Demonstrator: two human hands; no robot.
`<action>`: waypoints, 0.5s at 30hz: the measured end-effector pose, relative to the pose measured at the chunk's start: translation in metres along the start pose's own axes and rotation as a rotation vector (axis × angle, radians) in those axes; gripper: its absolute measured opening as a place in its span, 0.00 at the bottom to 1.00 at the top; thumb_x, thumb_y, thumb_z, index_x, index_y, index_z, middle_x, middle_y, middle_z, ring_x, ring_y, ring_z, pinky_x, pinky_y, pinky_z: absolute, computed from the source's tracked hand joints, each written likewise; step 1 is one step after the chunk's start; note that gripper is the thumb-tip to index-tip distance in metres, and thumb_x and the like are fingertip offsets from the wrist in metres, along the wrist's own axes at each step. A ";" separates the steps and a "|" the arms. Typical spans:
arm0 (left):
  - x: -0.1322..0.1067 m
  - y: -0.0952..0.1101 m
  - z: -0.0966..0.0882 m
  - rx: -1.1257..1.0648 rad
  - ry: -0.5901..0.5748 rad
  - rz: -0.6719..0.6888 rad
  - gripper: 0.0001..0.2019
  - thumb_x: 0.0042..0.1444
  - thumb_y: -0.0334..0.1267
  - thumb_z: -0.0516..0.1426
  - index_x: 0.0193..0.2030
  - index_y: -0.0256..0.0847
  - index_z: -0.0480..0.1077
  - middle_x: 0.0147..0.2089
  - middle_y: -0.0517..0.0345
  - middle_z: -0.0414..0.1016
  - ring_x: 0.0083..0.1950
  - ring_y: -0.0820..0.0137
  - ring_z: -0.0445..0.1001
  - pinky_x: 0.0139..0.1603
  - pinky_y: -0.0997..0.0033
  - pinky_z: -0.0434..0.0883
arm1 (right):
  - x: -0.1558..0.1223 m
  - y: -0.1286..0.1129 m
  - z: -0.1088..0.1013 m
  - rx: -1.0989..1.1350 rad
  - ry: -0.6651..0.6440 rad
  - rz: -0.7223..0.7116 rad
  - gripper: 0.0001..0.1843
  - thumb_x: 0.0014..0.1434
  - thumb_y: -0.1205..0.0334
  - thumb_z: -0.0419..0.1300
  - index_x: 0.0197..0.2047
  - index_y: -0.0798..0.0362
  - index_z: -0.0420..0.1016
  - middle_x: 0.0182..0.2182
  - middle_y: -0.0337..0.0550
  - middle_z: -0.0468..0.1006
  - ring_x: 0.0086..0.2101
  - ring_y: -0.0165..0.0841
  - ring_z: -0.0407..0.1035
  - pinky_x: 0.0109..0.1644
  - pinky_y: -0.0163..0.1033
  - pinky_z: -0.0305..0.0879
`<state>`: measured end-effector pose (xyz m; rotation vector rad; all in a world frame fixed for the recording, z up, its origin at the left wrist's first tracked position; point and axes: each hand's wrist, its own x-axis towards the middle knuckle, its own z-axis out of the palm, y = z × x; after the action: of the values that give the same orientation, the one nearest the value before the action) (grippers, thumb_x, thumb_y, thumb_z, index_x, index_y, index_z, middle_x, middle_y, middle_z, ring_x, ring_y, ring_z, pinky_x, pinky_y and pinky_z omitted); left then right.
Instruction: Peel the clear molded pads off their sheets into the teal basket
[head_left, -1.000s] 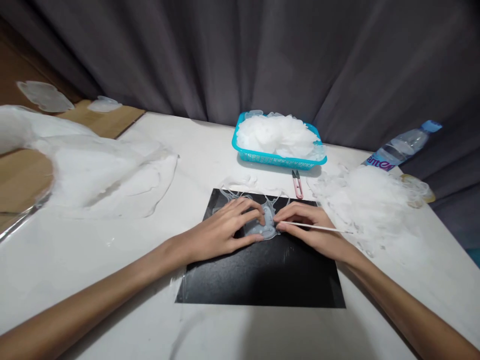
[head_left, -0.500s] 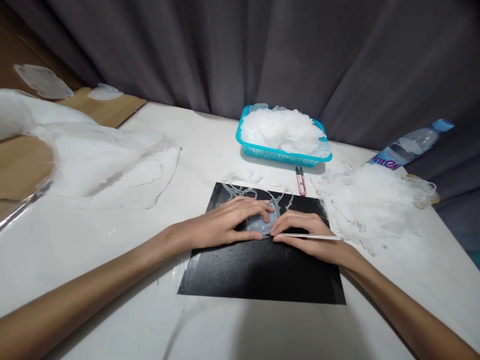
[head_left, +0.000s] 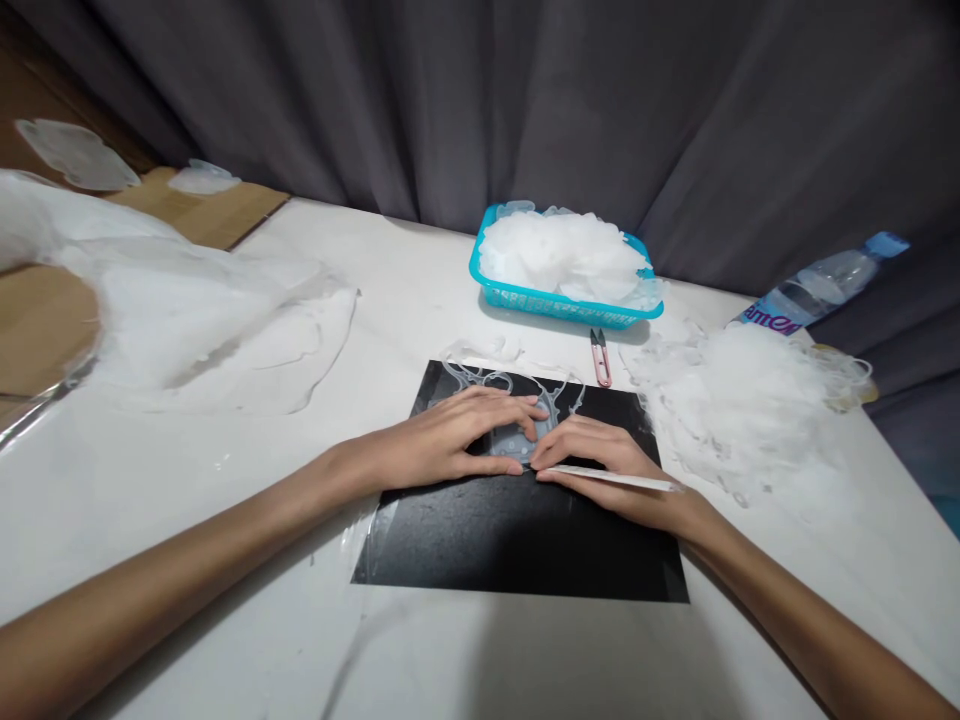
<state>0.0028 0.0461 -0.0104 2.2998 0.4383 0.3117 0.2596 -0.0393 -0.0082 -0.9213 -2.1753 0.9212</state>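
Observation:
A translucent, silicone-like piece [head_left: 510, 442] with small round dots lies on a black mat [head_left: 517, 540], with thin strands trailing from its far edge. My left hand [head_left: 465, 435] rests over it, thumb and fingers spread, pressing its near and far sides against the mat. In my right hand [head_left: 600, 450] a slim white pen-like tool [head_left: 615, 478] is pinched, its shaft running back toward the wrist. The tool's tip meets the piece's near right edge beside my left thumb. That tip is too small to make out.
Pink thread snips [head_left: 601, 358] lie behind the mat, near a blue basket [head_left: 570, 305] heaped with translucent pieces. A pile of stringy translucent scraps [head_left: 750, 410] is on the right, before a tilted water bottle [head_left: 817, 285]. Clear plastic bag [head_left: 195, 310] and cardboard [head_left: 217, 215] occupy the left.
My right hand and the white tool have shifted slightly left along the piece's near edge, and the tool's back end has dipped. My left hand keeps its place on the piece.

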 end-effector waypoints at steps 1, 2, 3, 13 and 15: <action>0.000 0.000 0.000 0.001 -0.002 -0.002 0.21 0.67 0.49 0.61 0.65 0.53 0.70 0.72 0.56 0.67 0.74 0.56 0.62 0.73 0.56 0.58 | 0.000 0.000 0.001 -0.012 -0.005 -0.009 0.05 0.71 0.63 0.59 0.47 0.49 0.78 0.44 0.42 0.83 0.46 0.34 0.75 0.55 0.43 0.72; 0.000 0.000 0.000 0.005 -0.005 -0.004 0.21 0.67 0.49 0.61 0.65 0.53 0.70 0.73 0.56 0.67 0.74 0.56 0.61 0.73 0.56 0.58 | 0.001 -0.001 0.001 -0.025 -0.008 -0.019 0.05 0.71 0.64 0.59 0.46 0.50 0.77 0.44 0.43 0.83 0.46 0.34 0.75 0.55 0.43 0.72; 0.001 0.000 0.000 0.008 -0.007 -0.006 0.21 0.67 0.49 0.61 0.65 0.53 0.70 0.73 0.57 0.67 0.74 0.56 0.61 0.73 0.57 0.58 | 0.001 -0.001 0.001 -0.038 -0.006 -0.033 0.05 0.72 0.64 0.59 0.46 0.50 0.77 0.45 0.44 0.83 0.46 0.34 0.75 0.54 0.43 0.72; 0.001 0.006 -0.003 0.040 -0.039 -0.027 0.17 0.69 0.50 0.58 0.62 0.52 0.70 0.73 0.59 0.67 0.75 0.59 0.60 0.73 0.60 0.57 | -0.006 -0.001 -0.011 -0.112 -0.038 -0.034 0.05 0.72 0.66 0.57 0.46 0.51 0.75 0.47 0.47 0.81 0.47 0.35 0.76 0.52 0.42 0.73; 0.001 0.006 -0.003 0.036 -0.038 -0.021 0.17 0.69 0.49 0.59 0.61 0.51 0.71 0.72 0.59 0.67 0.75 0.59 0.60 0.73 0.60 0.57 | -0.006 -0.002 -0.010 -0.127 -0.025 -0.062 0.06 0.72 0.67 0.57 0.46 0.51 0.75 0.46 0.47 0.81 0.46 0.35 0.76 0.52 0.41 0.73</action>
<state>0.0040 0.0442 -0.0043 2.3308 0.4519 0.2507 0.2700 -0.0409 -0.0024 -0.9001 -2.2919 0.7762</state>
